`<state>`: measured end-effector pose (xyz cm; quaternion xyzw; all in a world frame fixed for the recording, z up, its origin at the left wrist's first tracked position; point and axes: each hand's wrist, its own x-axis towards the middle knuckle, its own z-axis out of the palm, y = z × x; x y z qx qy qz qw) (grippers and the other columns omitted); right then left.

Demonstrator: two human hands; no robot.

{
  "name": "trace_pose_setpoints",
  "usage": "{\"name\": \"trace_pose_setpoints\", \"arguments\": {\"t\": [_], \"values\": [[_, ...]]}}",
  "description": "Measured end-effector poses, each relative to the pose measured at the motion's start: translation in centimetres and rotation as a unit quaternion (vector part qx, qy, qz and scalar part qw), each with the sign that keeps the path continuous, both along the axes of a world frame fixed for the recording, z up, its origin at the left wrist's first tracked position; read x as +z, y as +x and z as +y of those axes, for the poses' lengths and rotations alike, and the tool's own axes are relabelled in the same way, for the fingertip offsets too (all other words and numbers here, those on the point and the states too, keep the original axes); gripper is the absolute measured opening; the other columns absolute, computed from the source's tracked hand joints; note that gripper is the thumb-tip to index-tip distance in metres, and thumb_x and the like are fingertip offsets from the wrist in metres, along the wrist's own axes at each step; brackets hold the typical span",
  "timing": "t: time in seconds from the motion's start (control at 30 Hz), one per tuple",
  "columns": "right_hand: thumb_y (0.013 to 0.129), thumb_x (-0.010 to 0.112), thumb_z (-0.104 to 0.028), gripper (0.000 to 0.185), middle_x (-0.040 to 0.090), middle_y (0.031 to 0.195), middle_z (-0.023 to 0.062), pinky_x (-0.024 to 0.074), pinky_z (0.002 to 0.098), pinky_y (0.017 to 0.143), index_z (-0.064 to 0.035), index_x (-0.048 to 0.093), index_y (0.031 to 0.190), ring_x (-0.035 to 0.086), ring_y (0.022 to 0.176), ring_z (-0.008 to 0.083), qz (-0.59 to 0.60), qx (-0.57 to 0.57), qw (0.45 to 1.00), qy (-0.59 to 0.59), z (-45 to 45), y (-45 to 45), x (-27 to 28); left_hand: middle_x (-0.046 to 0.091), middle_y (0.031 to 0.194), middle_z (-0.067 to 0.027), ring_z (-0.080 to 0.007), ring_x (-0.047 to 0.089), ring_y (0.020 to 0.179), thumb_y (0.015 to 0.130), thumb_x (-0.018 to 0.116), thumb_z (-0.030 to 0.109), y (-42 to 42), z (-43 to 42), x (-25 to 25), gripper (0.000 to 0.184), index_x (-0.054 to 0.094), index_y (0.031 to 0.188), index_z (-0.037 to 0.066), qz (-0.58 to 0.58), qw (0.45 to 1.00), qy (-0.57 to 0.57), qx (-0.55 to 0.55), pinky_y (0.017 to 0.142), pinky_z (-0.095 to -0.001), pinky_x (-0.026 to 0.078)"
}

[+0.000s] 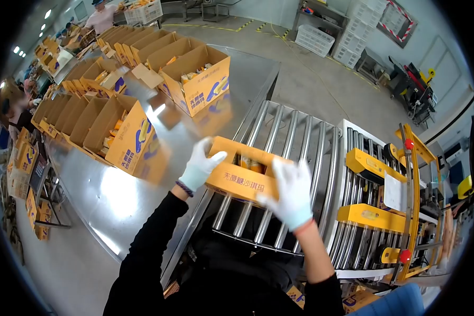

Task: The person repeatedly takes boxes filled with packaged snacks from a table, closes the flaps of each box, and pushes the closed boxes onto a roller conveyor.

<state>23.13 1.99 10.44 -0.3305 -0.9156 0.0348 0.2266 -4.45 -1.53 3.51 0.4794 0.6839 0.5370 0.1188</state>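
A yellow-orange cardboard box point(237, 180) with dark printed characters on its side lies over the roller conveyor point(255, 229), near the metal table's edge. Its top is partly open, and packaged items point(252, 165) show through the gap. My left hand point(200, 164), in a white glove, grips the box's left end, thumb along the top edge. At the right end, my gloved right hand point(288, 192) holds the box, with fingers over the end flap and thumb by the front side. The right hand is slightly blurred.
Open, filled cartons stand in rows on the metal table point(116, 192), including a near left carton point(129, 139) and a back carton point(197, 79). To the right is a yellow-armed sealing machine point(374, 216). White crates point(314, 39) stand behind; other people point(101, 18) are at far left.
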Motion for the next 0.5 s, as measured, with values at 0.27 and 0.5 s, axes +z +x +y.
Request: {"name": "trace_pose_setpoints", "arguments": {"t": [0.27,0.5], "values": [[0.064,0.093,-0.032,0.11,0.046,0.153,0.0174,0.0221,0.0553,0.126,0.0013,0.038,0.153,0.038,0.147,0.037,-0.161,-0.169,0.972,0.035,3.2,7.5,-3.0,0.069,0.118,-0.0178,-0.0225,0.065,0.112,0.101,0.066,0.029,13.0,6.5,0.6,0.047,0.059,0.13,-0.007,-0.188,0.977,0.047,-0.084,0.099,-0.0352,0.051],[0.084,0.074,-0.026,0.08,0.044,0.156,0.0194,0.0216,0.0555,0.125,0.0022,0.041,0.151,0.035,0.148,0.0408,-0.083,-0.223,0.968,0.077,8.7,12.1,-4.1,0.065,0.122,-0.0222,-0.0371,0.064,0.114,0.095,0.067,0.037,13.5,9.3,1.3,0.052,0.061,0.13,-0.001,0.023,0.941,-0.035,-0.335,0.103,-0.045,0.05]]}}
